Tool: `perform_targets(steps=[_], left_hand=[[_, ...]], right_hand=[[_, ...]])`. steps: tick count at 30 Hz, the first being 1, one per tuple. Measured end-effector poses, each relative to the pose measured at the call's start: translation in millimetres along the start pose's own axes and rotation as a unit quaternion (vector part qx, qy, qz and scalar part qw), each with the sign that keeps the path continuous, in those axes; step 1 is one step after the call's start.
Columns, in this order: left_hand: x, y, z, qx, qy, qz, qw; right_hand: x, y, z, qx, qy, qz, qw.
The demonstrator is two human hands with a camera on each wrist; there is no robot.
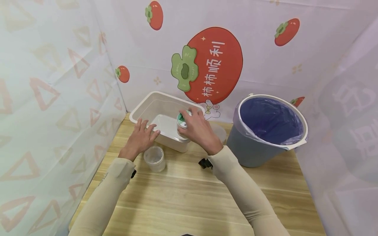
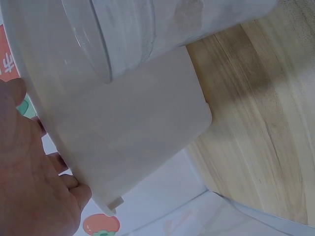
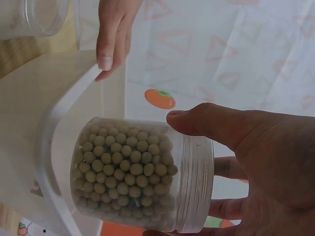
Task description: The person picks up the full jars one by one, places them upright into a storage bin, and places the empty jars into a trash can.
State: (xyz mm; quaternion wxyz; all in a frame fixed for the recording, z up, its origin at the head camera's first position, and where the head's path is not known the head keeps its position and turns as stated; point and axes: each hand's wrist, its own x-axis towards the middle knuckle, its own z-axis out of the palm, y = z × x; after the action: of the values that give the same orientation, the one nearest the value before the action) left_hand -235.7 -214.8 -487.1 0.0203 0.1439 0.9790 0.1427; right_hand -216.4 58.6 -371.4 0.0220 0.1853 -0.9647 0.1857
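My right hand [image 1: 199,129] grips a clear plastic jar [image 3: 125,172] around its lid end, thumb on one side and fingers on the other. Small round beige beads fill the jar, and a green and white label [image 1: 182,119] marks its top. In the head view the jar is over the inside of a white rectangular tub [image 1: 157,95]. My left hand [image 1: 142,137] rests on the tub's near rim at the left, fingers spread across it. Just in front of the tub stands a second clear jar [image 1: 155,159], lidless, close below my left wrist.
A grey-blue bin [image 1: 248,149] lined with a purple bag stands at the right. Between bin and tub lies a clear round lid [image 1: 219,132], partly hidden by my right hand. Printed cloth walls [image 1: 147,49] enclose the wooden table [image 1: 177,203] at the back and sides.
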Motion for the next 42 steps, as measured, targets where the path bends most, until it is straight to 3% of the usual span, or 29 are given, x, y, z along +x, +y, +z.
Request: perform_targets(steps=[17, 28, 42], left_hand=[[0.1, -2.4, 1.4, -0.007, -0.009, -0.014, 0.9998], [-0.6, -2.4, 2.7, -0.005, -0.01, -0.012, 0.9999], [-2.2, -1.3, 1.0, 0.0, -0.016, -0.019, 0.9997]], right_hand=[[28.2, 1, 15, -0.024, -0.032, 0.022, 0.999], [44.2, -5, 17, -0.061, -0.043, 0.013, 0.9972], [67.2, -6, 29, -0.065, -0.101, 0.03, 0.9923]])
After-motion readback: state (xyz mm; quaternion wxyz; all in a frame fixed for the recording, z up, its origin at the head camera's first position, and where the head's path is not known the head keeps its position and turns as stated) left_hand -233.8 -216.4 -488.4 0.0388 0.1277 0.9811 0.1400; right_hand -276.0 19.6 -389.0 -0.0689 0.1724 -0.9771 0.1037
